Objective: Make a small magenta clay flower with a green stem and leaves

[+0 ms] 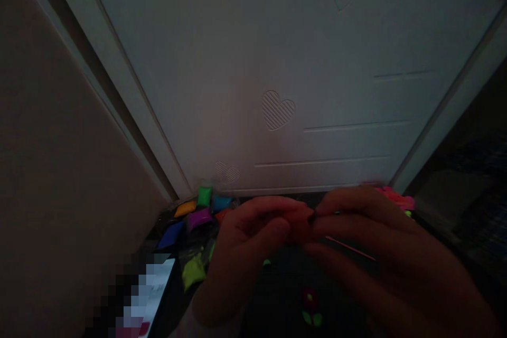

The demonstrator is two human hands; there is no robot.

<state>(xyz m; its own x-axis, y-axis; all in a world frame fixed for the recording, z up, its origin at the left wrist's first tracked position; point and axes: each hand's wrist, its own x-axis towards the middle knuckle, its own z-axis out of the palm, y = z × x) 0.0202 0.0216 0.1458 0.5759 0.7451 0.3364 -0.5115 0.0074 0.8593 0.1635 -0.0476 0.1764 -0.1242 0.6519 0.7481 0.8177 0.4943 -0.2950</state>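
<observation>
An orange-red lump of modelling clay (300, 226) is held up above the dark table between my two hands. My left hand (251, 245) pinches it from the left, thumb in front and fingers behind. My right hand (372, 248) closes on its right side with the fingertips, partly hiding it. Below my hands lies a small clay flower (310, 298) with dark red petals, a pale centre and green leaves (312, 319). A thin pink stick (351, 249) lies behind my right hand's fingers. The picture is dim.
Packets of coloured clay lie at the back left: a purple packet (200, 218), a blue packet (171, 235), a green packet (204, 197) and a yellow-green packet (194, 272). A lit screen (152, 290) is front left. Pink material (398, 198) sits back right. A white door (237, 63) stands behind.
</observation>
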